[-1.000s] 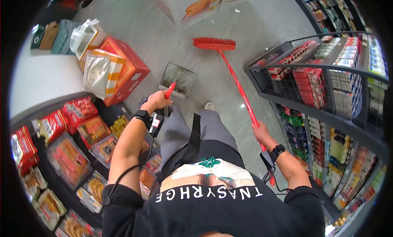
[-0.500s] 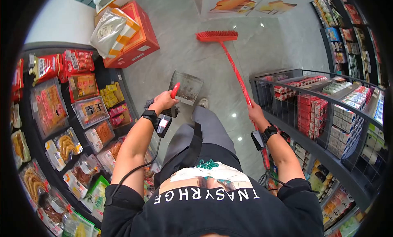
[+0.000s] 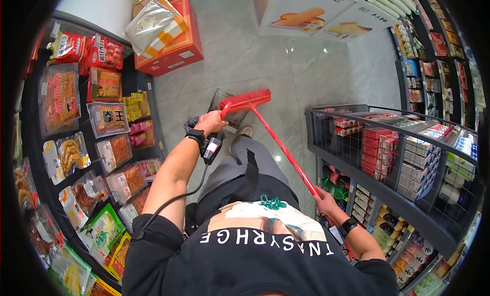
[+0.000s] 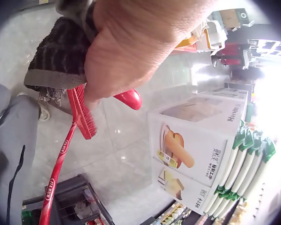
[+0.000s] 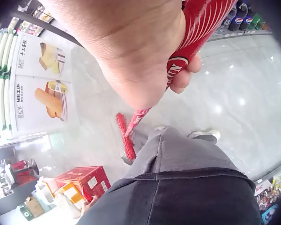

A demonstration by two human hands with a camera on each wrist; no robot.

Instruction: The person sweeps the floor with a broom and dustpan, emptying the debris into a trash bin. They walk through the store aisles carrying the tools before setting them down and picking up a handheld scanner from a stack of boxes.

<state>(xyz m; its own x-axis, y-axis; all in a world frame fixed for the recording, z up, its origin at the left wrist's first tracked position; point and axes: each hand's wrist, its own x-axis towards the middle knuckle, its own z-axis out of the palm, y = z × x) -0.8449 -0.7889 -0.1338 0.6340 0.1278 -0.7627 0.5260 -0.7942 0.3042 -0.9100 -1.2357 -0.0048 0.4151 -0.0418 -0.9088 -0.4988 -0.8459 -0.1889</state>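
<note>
My left hand [image 3: 213, 121] grips the red end of a handle [image 4: 129, 99] above a dustpan [image 3: 218, 98]. Bunched at the same hand is a dark grey cloth [image 4: 56, 56] with a frayed edge. A red broom [image 3: 282, 148] slants across the front of my body, and my right hand [image 3: 326, 201] grips its shaft. In the head view the broom head [image 3: 250, 101] overlaps the dustpan, hiding much of it. Seen from the right wrist, the red bristles [image 5: 125, 133] lie against the dustpan's grey edge [image 5: 139, 139] near my shoe.
On the left, a shelf holds packaged snacks [image 3: 64, 99]. Beyond it stands a red box [image 3: 176, 53] with bags on top. To the right is a wire-railed rack [image 3: 375, 188] of small cartons. A white printed case [image 3: 316, 15] stands ahead on the grey tiled floor.
The broom head has come from farther out on the floor back toward me and leftward, over the dustpan. My right hand has drawn back. The view has shifted, with my left hand still on the handle.
</note>
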